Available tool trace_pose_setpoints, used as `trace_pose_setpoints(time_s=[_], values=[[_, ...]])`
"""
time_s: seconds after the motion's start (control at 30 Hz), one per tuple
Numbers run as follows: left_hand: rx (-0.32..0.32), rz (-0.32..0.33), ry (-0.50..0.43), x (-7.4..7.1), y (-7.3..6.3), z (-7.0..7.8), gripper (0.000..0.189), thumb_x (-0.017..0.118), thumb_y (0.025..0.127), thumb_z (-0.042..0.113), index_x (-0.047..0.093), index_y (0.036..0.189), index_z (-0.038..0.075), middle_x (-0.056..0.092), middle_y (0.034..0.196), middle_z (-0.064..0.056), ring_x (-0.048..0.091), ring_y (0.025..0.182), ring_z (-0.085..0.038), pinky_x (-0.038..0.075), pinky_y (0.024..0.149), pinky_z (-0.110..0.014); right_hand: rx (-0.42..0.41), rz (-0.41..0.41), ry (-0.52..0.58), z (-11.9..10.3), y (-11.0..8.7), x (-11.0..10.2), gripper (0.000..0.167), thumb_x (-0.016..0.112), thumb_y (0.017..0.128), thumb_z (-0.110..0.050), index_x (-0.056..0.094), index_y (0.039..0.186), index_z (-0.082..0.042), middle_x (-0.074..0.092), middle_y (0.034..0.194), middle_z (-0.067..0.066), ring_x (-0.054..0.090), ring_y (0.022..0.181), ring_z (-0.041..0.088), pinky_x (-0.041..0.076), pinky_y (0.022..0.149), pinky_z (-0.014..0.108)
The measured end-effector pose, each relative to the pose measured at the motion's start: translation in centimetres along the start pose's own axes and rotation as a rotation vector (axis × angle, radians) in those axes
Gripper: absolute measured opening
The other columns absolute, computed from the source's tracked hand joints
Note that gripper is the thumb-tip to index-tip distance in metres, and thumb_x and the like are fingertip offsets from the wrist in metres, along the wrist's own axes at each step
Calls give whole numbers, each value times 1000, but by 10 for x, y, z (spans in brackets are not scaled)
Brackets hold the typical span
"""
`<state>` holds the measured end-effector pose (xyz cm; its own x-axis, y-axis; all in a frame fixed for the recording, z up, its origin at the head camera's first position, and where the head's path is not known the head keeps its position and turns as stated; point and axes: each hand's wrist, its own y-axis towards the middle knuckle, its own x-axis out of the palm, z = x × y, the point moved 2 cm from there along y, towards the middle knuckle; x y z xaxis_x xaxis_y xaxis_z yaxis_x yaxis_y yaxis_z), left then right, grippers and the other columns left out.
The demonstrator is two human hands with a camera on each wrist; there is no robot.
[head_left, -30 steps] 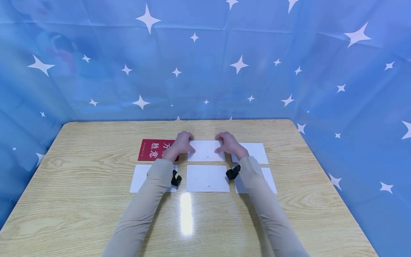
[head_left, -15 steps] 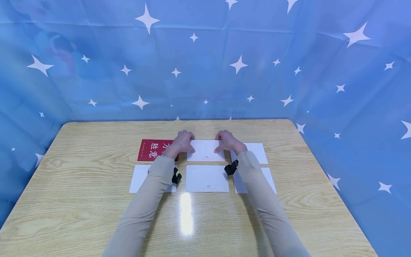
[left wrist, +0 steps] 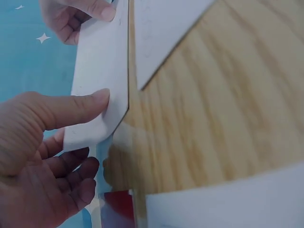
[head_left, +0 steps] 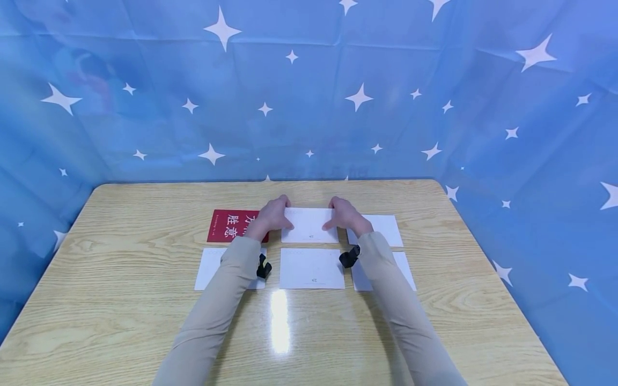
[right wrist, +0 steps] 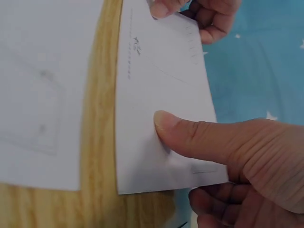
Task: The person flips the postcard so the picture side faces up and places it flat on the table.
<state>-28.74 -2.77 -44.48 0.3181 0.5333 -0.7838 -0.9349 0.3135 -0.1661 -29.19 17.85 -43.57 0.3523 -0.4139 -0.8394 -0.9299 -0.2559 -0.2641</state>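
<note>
A white postcard (head_left: 310, 225) with faint print and a small green mark lies in the middle of the back row. My left hand (head_left: 273, 215) pinches its left end, thumb on top and fingers underneath. At the opposite end, my right hand (head_left: 345, 215) pinches it the same way. Both wrist views show the postcard (right wrist: 161, 80) with its far side tipped up off the table. To the left, partly behind my left hand, is a red card (head_left: 224, 225) with white characters. Another white card (head_left: 383, 228) lies to the right, partly covered by my right arm.
In the front row lie a left white card (head_left: 208, 268), a middle white card (head_left: 312, 268) and a right white card (head_left: 404, 268). Sleeves cover parts of the outer two. The wooden table (head_left: 120, 300) ends at a blue star-patterned cloth (head_left: 309, 96).
My fingers have slipped under the middle postcard's far edge, and that edge has risen slightly. The other cards stay where they were.
</note>
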Motion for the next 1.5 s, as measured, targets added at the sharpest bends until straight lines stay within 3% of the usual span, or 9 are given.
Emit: trace_pose_setpoints(time_s=[0.13,0.27,0.43,0.67,1.07,1.5], values=[[-14,11,-40,0,-3,-2,55,80,73,16,46,115,4,59,105,-14,53,90,-26,45,77,-34,55,14,43,3,-5,1,51,80,75,-19,50,110,1,55,101,15,47,81,26,40,69,35],[-18,34,-76,0,-6,-2,54,80,72,15,47,112,3,59,101,-14,53,87,-25,45,73,-32,71,51,95,9,-9,2,44,80,75,-23,52,101,0,53,89,13,44,73,25,37,63,34],[8,71,-134,-1,-9,-3,48,80,72,14,47,105,2,56,89,-12,50,81,-25,42,69,-30,24,103,130,18,-11,4,40,79,76,-27,46,80,-4,43,70,8,37,61,21,32,57,32],[25,75,-275,-1,-12,-10,38,75,78,9,47,102,3,47,83,-9,45,75,-22,38,63,-27,-13,139,205,22,-17,2,39,76,79,-25,43,75,-6,40,64,4,33,56,18,30,54,29],[-21,25,-459,-5,-19,-19,29,65,85,1,52,110,0,54,102,-14,51,92,-25,48,84,-33,-30,86,410,31,-27,1,27,64,87,-13,41,76,-6,36,65,3,30,57,19,28,56,30],[5,39,-475,-12,-23,-18,20,65,86,4,59,104,1,56,100,-12,51,93,-24,48,82,-31,-39,85,521,25,-37,-5,15,59,90,-7,46,85,-1,45,73,5,44,65,19,45,66,34]])
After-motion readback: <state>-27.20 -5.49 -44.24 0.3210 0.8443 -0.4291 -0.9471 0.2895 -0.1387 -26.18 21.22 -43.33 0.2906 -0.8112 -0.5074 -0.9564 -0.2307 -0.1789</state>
